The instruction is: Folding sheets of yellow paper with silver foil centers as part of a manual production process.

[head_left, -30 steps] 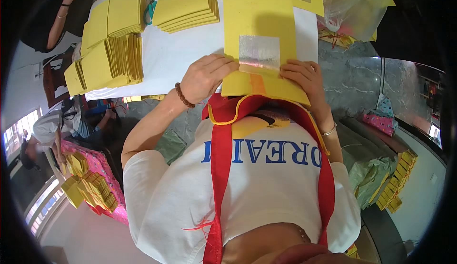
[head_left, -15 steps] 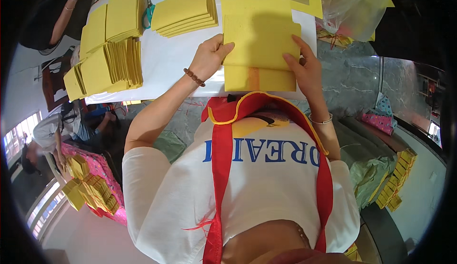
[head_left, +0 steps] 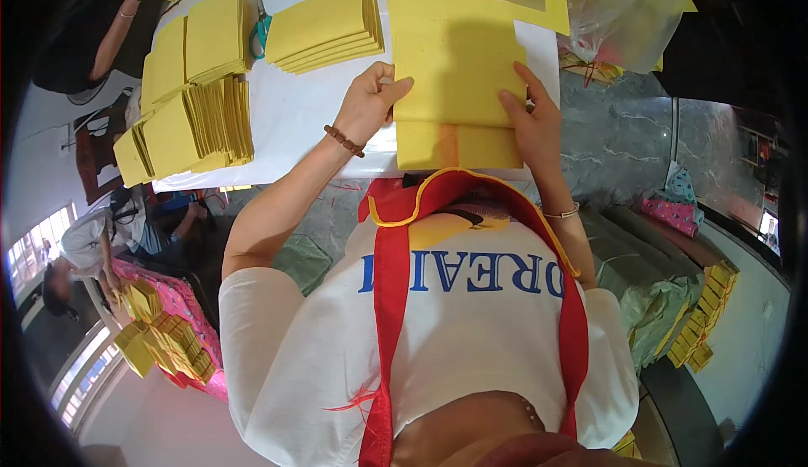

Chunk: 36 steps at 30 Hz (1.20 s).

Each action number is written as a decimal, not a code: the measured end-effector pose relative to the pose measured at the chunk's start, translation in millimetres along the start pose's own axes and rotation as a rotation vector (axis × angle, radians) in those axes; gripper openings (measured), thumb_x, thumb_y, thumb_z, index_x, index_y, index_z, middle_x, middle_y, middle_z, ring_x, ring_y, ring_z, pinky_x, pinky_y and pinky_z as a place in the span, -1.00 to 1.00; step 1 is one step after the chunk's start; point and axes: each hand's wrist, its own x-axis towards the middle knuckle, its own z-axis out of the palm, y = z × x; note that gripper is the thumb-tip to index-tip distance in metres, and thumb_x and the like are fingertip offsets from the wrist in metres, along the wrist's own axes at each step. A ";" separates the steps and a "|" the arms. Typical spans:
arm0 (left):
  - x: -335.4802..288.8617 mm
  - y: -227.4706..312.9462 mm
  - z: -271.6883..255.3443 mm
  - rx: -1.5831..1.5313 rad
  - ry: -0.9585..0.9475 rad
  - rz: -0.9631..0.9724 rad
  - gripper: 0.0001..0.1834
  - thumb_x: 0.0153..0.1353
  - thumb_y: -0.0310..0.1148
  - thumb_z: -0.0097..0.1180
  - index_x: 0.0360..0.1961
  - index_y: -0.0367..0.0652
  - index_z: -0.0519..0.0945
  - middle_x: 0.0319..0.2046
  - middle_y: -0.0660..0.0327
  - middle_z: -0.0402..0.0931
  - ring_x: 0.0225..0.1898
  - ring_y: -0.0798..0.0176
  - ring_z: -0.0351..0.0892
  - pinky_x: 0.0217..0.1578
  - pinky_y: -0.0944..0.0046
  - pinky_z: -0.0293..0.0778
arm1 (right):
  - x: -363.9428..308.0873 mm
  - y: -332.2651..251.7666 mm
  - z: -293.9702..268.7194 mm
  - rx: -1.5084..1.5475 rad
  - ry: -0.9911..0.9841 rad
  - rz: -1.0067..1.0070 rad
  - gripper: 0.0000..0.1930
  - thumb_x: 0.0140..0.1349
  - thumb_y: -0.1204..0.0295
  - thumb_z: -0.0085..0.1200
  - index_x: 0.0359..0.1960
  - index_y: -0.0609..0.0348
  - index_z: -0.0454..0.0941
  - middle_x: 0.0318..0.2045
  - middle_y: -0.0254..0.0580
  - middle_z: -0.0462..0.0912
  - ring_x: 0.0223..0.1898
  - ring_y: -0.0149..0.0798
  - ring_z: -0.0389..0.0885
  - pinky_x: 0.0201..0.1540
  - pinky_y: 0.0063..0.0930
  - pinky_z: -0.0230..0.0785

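Observation:
At the table's near edge lies a yellow paper piece point(head_left: 459, 80), flat, over other yellow paper that shows beyond and below it. An orange strip point(head_left: 449, 145) crosses the lower part. My left hand point(head_left: 368, 101) grips the left edge, thumb on top and fingers curled beneath. Against the right edge, my right hand point(head_left: 536, 118) holds the same piece with thumb on top; its other fingers are partly hidden. My head's shadow falls across the paper.
Stacked yellow folded papers point(head_left: 324, 25) and more bundles point(head_left: 198, 122) stand to the left, with teal-handled scissors point(head_left: 261, 36) between them. A clear plastic bag point(head_left: 619, 13) is at the far right. Another person's arm point(head_left: 114, 42) reaches in at the far left.
The view has shifted slightly, so the table and papers sit a little lower. Both hands keep their hold on the yellow paper piece; little else differs.

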 end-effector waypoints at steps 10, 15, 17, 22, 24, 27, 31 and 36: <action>-14.6 42.0 0.4 0.611 0.284 0.504 -0.72 0.04 -0.31 0.19 -0.25 -0.19 0.48 -0.54 0.22 0.46 -0.55 0.25 0.43 -0.54 0.28 0.31 | 6.3 -2.6 -1.6 -0.079 -0.036 -0.039 -0.55 0.08 0.37 0.12 0.05 0.16 0.42 -0.26 0.01 0.61 -0.26 -0.25 0.60 -0.21 -0.46 0.38; 1.2 41.3 33.6 0.938 -0.015 1.023 -0.61 0.02 -0.33 0.17 -0.10 -0.18 0.47 -0.07 0.04 0.41 -0.08 -0.01 0.38 -0.11 0.12 0.31 | 9.3 6.0 0.4 -0.056 -0.032 -0.032 -0.55 0.07 0.38 0.12 0.05 0.18 0.43 -0.24 0.03 0.61 -0.23 -0.24 0.60 -0.19 -0.46 0.37; 1.8 36.7 43.5 1.047 -0.080 1.029 -0.48 0.04 -0.24 0.16 0.06 -0.14 0.39 0.13 -0.06 0.21 0.07 -0.04 0.27 0.00 0.10 0.25 | 9.5 5.4 1.3 -0.054 -0.016 -0.009 -0.55 0.07 0.41 0.12 0.05 0.17 0.43 -0.24 0.01 0.61 -0.25 -0.22 0.60 -0.19 -0.48 0.38; 8.2 19.8 46.2 1.132 -0.086 0.952 -0.44 0.10 -0.15 0.09 0.12 -0.11 0.35 0.18 -0.01 0.17 0.17 -0.02 0.16 0.10 0.09 0.13 | 8.4 -7.0 -0.3 0.076 -0.046 0.088 -0.55 0.07 0.44 0.11 0.05 0.22 0.41 -0.22 -0.03 0.59 -0.25 -0.20 0.59 -0.24 -0.49 0.39; 8.2 14.5 46.6 1.140 -0.080 0.953 -0.44 0.11 -0.13 0.07 0.12 -0.11 0.35 0.19 0.00 0.17 0.18 -0.01 0.14 0.12 0.08 0.10 | 3.6 -12.5 -2.0 0.072 -0.092 0.166 -0.53 0.08 0.44 0.11 0.07 0.23 0.39 -0.16 -0.03 0.57 -0.23 -0.20 0.59 -0.27 -0.52 0.39; 10.0 10.8 48.9 1.149 -0.060 0.927 -0.44 0.10 -0.12 0.08 0.12 -0.09 0.35 0.20 0.02 0.16 0.19 -0.01 0.12 0.13 0.08 0.07 | -16.4 -15.4 -5.6 -0.120 0.089 -0.002 -0.44 0.03 0.41 0.15 0.14 0.16 0.33 -0.01 -0.05 0.47 -0.09 -0.20 0.53 -0.14 -0.37 0.35; 9.8 7.1 49.4 1.168 -0.048 0.940 -0.41 0.08 -0.09 0.09 0.13 -0.08 0.35 0.20 0.02 0.16 0.19 -0.01 0.12 0.13 0.06 0.06 | -47.4 4.2 -12.4 -0.703 -0.152 -0.605 -0.37 -0.01 0.27 0.16 0.17 0.00 0.30 0.17 -0.24 0.33 0.18 -0.19 0.28 0.14 0.00 0.04; 12.9 6.7 41.9 1.180 -0.035 0.965 -0.39 0.06 -0.06 0.10 0.12 -0.07 0.35 0.21 0.02 0.14 0.20 0.00 0.10 0.14 0.04 0.04 | -47.4 8.4 -9.4 -0.783 -0.308 -0.548 -0.50 0.12 0.18 0.02 0.12 -0.03 0.37 0.21 -0.40 0.29 0.28 -0.24 0.14 0.22 0.11 -0.08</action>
